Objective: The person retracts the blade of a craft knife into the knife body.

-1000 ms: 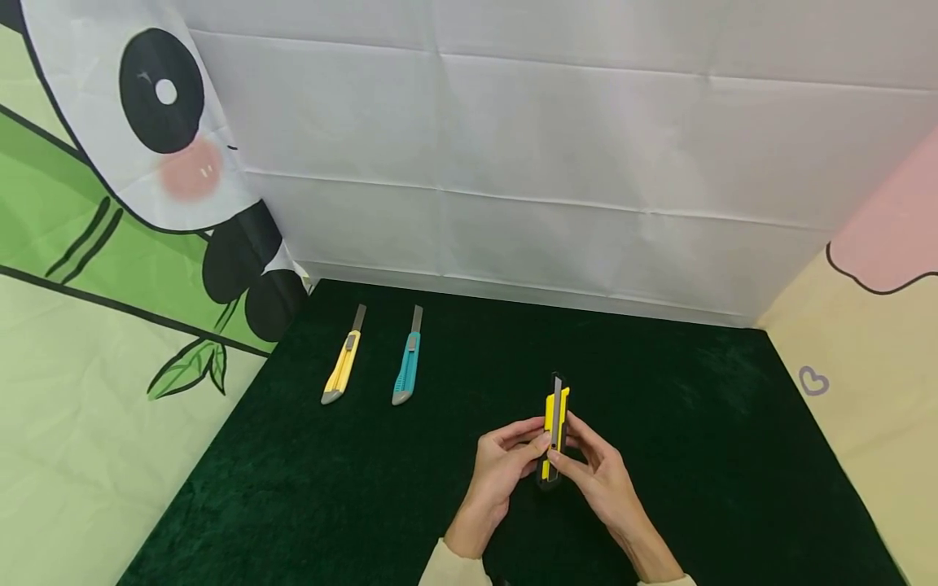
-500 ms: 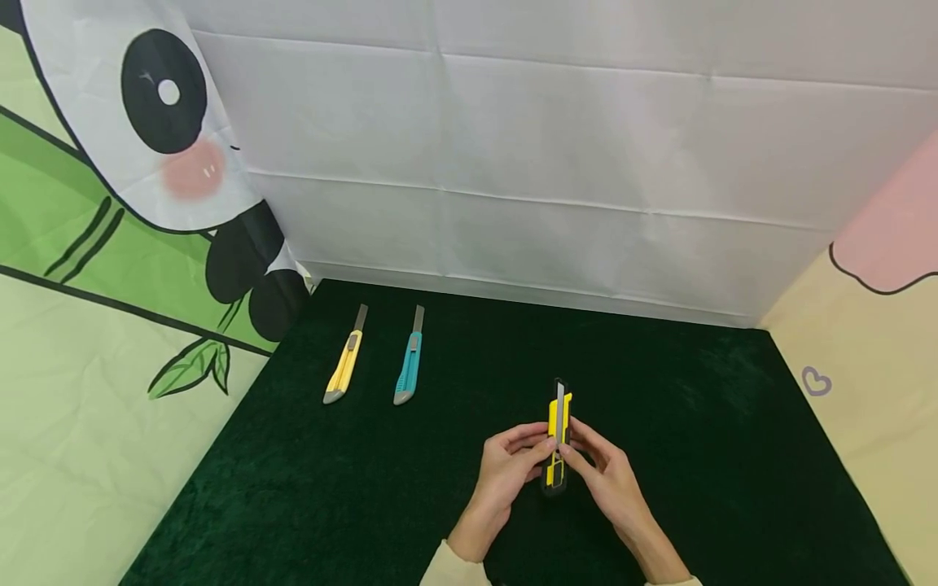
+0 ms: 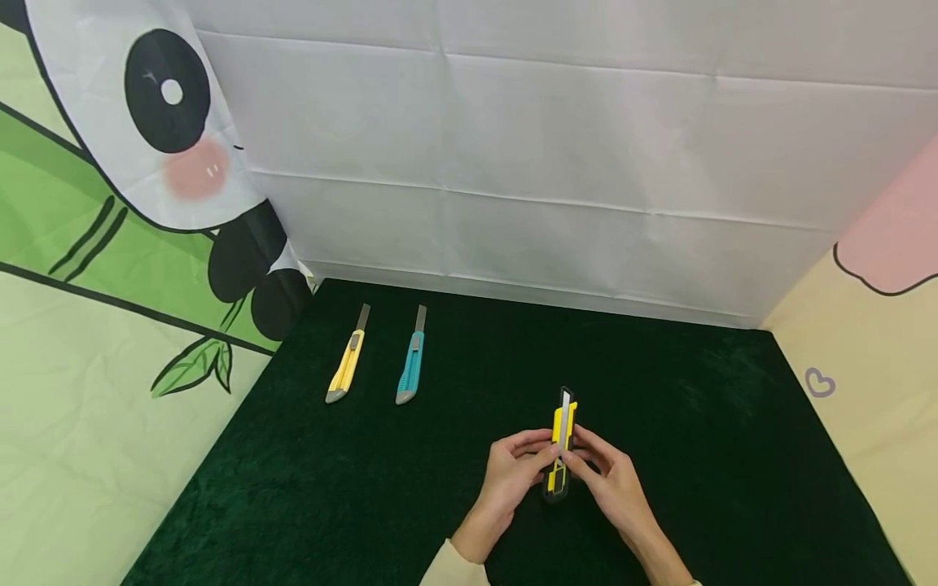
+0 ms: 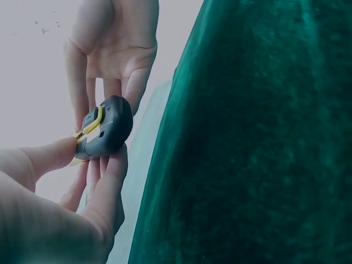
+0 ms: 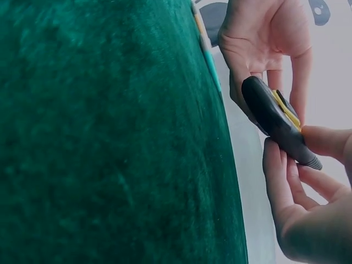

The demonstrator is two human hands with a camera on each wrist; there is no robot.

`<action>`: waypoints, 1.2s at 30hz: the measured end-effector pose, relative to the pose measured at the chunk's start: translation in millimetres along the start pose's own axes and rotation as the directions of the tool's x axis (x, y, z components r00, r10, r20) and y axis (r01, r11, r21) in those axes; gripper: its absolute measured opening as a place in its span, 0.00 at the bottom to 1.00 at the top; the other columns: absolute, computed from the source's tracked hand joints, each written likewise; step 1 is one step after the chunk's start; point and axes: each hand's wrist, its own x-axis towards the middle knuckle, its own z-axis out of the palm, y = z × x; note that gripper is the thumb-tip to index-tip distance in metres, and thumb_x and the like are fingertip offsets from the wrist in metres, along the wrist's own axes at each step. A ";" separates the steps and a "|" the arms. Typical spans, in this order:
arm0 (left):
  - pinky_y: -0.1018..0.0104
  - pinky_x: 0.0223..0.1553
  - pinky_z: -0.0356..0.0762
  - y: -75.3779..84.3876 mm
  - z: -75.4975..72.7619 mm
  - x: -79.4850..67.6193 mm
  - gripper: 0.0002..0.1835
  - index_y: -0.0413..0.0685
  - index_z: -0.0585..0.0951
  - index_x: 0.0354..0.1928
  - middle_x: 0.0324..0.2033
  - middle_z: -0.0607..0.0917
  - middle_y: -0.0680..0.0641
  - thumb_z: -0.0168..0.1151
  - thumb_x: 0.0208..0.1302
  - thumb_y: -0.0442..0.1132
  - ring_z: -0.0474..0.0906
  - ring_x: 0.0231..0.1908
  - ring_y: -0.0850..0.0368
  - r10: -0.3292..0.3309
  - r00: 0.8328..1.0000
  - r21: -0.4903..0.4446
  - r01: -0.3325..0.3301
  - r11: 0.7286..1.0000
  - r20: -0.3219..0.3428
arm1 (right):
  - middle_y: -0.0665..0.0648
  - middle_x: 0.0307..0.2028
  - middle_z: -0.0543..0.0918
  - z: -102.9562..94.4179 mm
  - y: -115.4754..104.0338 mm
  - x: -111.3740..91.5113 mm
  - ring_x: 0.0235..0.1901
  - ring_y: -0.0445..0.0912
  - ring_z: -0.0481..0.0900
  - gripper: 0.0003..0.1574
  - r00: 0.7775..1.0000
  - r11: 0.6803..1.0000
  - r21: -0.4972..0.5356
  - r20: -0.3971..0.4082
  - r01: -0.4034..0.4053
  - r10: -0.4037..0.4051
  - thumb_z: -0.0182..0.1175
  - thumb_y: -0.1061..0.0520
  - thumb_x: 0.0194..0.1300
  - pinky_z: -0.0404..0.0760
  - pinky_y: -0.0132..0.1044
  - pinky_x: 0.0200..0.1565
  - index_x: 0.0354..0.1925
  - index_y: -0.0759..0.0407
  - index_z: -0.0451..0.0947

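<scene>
A yellow and black utility knife (image 3: 564,419) with a grey strip along its middle is held between both hands, its long axis pointing away from me. My left hand (image 3: 506,476) grips its left side, thumb on the upper face and fingers beneath. On the other side my right hand (image 3: 611,482) pinches it the same way, the two thumbs close together near mid-length. Both wrist views show the knife's rounded black casing (image 4: 115,129) raised above the cloth. Further back lie a yellow utility knife (image 3: 347,366) and a teal utility knife (image 3: 410,368), blades extended.
A dark green velvety cloth (image 3: 293,488) covers the table. Behind it hangs a white sheet (image 3: 513,163), with a cartoon panda print (image 3: 146,212) to the left and a cream and pink printed sheet (image 3: 872,391) on the right.
Both hands and the held knife have shifted slightly down and to the right in the head view. The right thumb has slid up the knife, level with the left one.
</scene>
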 end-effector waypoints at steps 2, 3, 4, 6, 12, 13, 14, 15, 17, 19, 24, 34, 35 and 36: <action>0.62 0.42 0.82 -1.7 0.3 0.0 0.18 0.47 0.84 0.56 0.45 0.87 0.50 0.70 0.67 0.44 0.83 0.42 0.58 0.000 1.000 0.008 0.000 1.000 -0.003 | 0.60 0.63 0.76 0.0 1.9 -0.2 0.57 0.52 0.79 0.36 1.000 1.000 -0.006 -0.002 -0.001 0.001 0.65 0.54 0.71 0.82 0.38 0.53 0.73 0.58 0.68; 0.62 0.42 0.82 -2.7 0.4 0.1 0.17 0.47 0.84 0.56 0.45 0.87 0.50 0.70 0.67 0.43 0.83 0.42 0.58 0.000 1.000 0.011 0.000 1.000 -0.004 | 0.60 0.63 0.76 -0.1 2.9 -0.3 0.56 0.52 0.79 0.36 1.000 1.000 -0.008 -0.001 -0.001 0.001 0.65 0.54 0.71 0.82 0.38 0.53 0.73 0.58 0.68; 0.62 0.41 0.83 -3.7 0.6 0.3 0.17 0.47 0.84 0.56 0.44 0.87 0.50 0.70 0.67 0.43 0.83 0.42 0.58 0.001 1.000 0.013 -0.001 1.000 -0.005 | 0.61 0.63 0.76 -0.3 4.0 -0.3 0.56 0.52 0.79 0.36 1.000 1.000 -0.011 0.000 0.003 -0.003 0.66 0.53 0.71 0.82 0.39 0.52 0.73 0.58 0.68; 0.61 0.41 0.83 -5.6 1.2 0.7 0.17 0.46 0.84 0.55 0.44 0.87 0.50 0.70 0.67 0.42 0.83 0.41 0.58 0.006 1.000 0.022 -0.005 1.000 -0.005 | 0.61 0.63 0.77 -0.7 6.4 0.3 0.56 0.53 0.80 0.37 1.000 1.000 -0.015 0.002 0.006 -0.006 0.66 0.53 0.71 0.83 0.39 0.51 0.73 0.57 0.68; 0.61 0.39 0.83 -9.3 -3.0 -2.0 0.17 0.46 0.84 0.56 0.42 0.86 0.50 0.70 0.68 0.41 0.82 0.40 0.59 0.012 1.000 0.058 -0.014 0.998 0.028 | 0.61 0.64 0.77 3.0 8.0 -3.5 0.55 0.52 0.80 0.36 1.000 0.999 -0.035 -0.014 0.004 -0.005 0.67 0.54 0.70 0.85 0.38 0.48 0.72 0.57 0.69; 0.61 0.39 0.83 -9.6 -4.1 -2.4 0.17 0.46 0.83 0.56 0.42 0.86 0.50 0.70 0.68 0.41 0.82 0.40 0.59 0.012 0.999 0.064 -0.014 0.998 0.037 | 0.61 0.64 0.77 3.6 7.5 -4.6 0.55 0.52 0.80 0.36 1.000 0.999 -0.036 -0.016 0.001 -0.002 0.67 0.54 0.70 0.85 0.37 0.48 0.72 0.57 0.69; 0.61 0.39 0.83 -9.6 -5.3 -3.2 0.17 0.46 0.83 0.56 0.42 0.86 0.50 0.70 0.68 0.40 0.82 0.40 0.59 0.009 0.999 0.072 -0.012 0.997 0.043 | 0.62 0.64 0.77 4.4 7.1 -5.6 0.55 0.52 0.80 0.36 1.000 0.999 -0.036 -0.016 -0.003 0.002 0.67 0.54 0.70 0.85 0.37 0.48 0.72 0.57 0.69; 0.61 0.40 0.83 -9.5 -6.5 -4.0 0.17 0.46 0.83 0.56 0.42 0.86 0.50 0.70 0.68 0.40 0.82 0.40 0.59 0.007 0.999 0.079 -0.011 0.997 0.049 | 0.62 0.64 0.77 5.2 6.5 -6.5 0.55 0.52 0.80 0.36 1.000 0.999 -0.036 -0.016 -0.006 0.005 0.67 0.55 0.70 0.85 0.37 0.48 0.72 0.57 0.69; 0.61 0.40 0.84 -9.1 -8.8 -6.0 0.17 0.46 0.83 0.57 0.42 0.85 0.50 0.69 0.68 0.39 0.83 0.40 0.58 0.001 0.998 0.091 -0.007 0.996 0.067 | 0.63 0.65 0.77 6.9 5.3 -8.7 0.55 0.52 0.80 0.37 1.000 0.999 -0.046 -0.015 -0.012 0.011 0.67 0.55 0.70 0.85 0.38 0.48 0.72 0.58 0.68; 0.60 0.41 0.84 -8.8 -10.7 -8.0 0.18 0.46 0.82 0.58 0.43 0.85 0.49 0.69 0.68 0.38 0.83 0.40 0.58 -0.002 0.997 0.108 -0.007 0.994 0.082 | 0.64 0.65 0.76 8.2 4.4 -10.7 0.55 0.53 0.81 0.37 1.000 0.998 -0.054 -0.015 -0.019 0.018 0.67 0.55 0.70 0.86 0.38 0.48 0.72 0.59 0.68; 0.60 0.42 0.84 -8.8 -12.5 -10.9 0.17 0.46 0.82 0.58 0.43 0.85 0.50 0.68 0.68 0.36 0.84 0.42 0.59 0.004 0.994 0.155 -0.021 0.988 0.108 | 0.64 0.64 0.76 9.9 4.6 -13.5 0.54 0.52 0.82 0.37 0.998 0.997 -0.052 -0.030 -0.051 0.050 0.67 0.56 0.70 0.86 0.39 0.47 0.72 0.60 0.68; 0.60 0.44 0.84 -9.9 -3.6 -12.1 0.17 0.46 0.83 0.56 0.42 0.84 0.51 0.69 0.66 0.35 0.82 0.42 0.59 0.052 0.992 0.257 -0.080 0.963 0.114 | 0.67 0.62 0.74 3.0 6.2 -16.7 0.50 0.52 0.84 0.37 0.996 0.994 -0.074 -0.033 -0.082 0.079 0.67 0.59 0.69 0.87 0.40 0.45 0.72 0.65 0.68; 0.60 0.44 0.84 -9.7 -2.1 -12.3 0.17 0.45 0.83 0.56 0.42 0.84 0.51 0.69 0.66 0.34 0.82 0.42 0.59 0.057 0.992 0.268 -0.086 0.959 0.116 | 0.67 0.62 0.74 2.1 6.7 -16.8 0.50 0.52 0.84 0.37 0.996 0.993 -0.084 -0.035 -0.084 0.081 0.67 0.59 0.69 0.87 0.40 0.45 0.72 0.65 0.68; 0.60 0.44 0.84 -9.5 -0.7 -12.6 0.17 0.45 0.83 0.56 0.42 0.84 0.51 0.69 0.66 0.34 0.82 0.42 0.59 0.061 0.991 0.279 -0.092 0.956 0.118 | 0.67 0.62 0.74 1.4 6.8 -17.0 0.49 0.52 0.84 0.36 0.996 0.992 -0.092 -0.038 -0.088 0.085 0.66 0.59 0.69 0.87 0.40 0.45 0.71 0.66 0.68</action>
